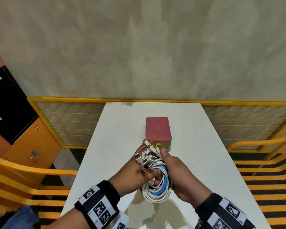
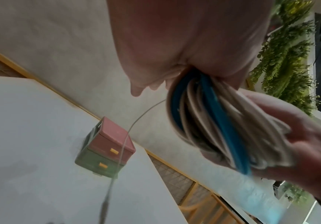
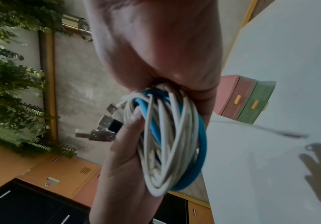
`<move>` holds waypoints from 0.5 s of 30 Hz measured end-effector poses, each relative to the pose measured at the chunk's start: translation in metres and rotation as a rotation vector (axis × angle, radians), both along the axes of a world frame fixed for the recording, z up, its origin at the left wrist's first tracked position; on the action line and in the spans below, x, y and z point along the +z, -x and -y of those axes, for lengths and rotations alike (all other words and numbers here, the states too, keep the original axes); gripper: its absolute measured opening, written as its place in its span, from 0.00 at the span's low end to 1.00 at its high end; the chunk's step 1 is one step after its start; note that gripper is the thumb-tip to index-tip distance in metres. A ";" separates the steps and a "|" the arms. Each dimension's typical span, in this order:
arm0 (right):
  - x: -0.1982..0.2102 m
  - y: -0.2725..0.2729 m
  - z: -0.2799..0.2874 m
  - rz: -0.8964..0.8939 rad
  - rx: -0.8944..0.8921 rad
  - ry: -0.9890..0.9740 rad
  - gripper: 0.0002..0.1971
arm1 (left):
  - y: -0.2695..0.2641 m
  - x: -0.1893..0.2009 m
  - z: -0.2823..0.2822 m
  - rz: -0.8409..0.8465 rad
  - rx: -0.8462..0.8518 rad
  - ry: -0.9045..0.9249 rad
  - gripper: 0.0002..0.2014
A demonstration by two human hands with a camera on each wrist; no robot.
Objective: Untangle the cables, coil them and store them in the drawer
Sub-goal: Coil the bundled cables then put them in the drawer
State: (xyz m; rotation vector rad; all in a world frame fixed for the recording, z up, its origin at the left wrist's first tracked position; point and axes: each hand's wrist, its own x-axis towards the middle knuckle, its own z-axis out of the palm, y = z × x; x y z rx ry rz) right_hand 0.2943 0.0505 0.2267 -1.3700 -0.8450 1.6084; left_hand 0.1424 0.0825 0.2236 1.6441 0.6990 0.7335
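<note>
A coil of white and blue cables (image 1: 157, 187) hangs above the near part of the white table (image 1: 196, 146), held between both hands. My left hand (image 1: 135, 169) grips the coil (image 3: 167, 144) from the left, fingers through the loop. A bunch of USB plugs (image 1: 147, 154) sticks up above it. My right hand (image 1: 177, 171) wraps the coil's right side, thumb up by the plugs. Just beyond stands the small drawer box (image 1: 158, 129), pink over green with yellow handles, both drawers closed. One thin loose strand (image 2: 136, 121) trails down from the coil (image 2: 213, 121) toward the table.
Yellow mesh railing (image 1: 69, 123) runs behind and beside the table. An orange and black cabinet (image 1: 23, 129) stands at the left. Orange chair rails (image 1: 262, 166) flank the right side. Bare tabletop lies around the drawer box (image 2: 107, 145).
</note>
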 end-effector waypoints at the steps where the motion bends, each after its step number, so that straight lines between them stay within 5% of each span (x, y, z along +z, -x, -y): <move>1: 0.001 0.001 0.001 -0.012 0.008 -0.002 0.34 | 0.002 0.003 -0.002 -0.045 0.005 -0.027 0.23; 4: 0.004 0.001 0.001 -0.066 0.028 -0.016 0.33 | 0.007 0.012 -0.007 -0.087 -0.018 -0.089 0.27; 9: 0.007 -0.003 -0.005 -0.002 -0.021 -0.077 0.33 | 0.004 0.015 -0.013 -0.204 -0.017 -0.207 0.06; 15: 0.000 -0.009 -0.015 0.026 -0.082 -0.134 0.34 | -0.003 -0.003 -0.022 -0.408 0.205 -0.135 0.12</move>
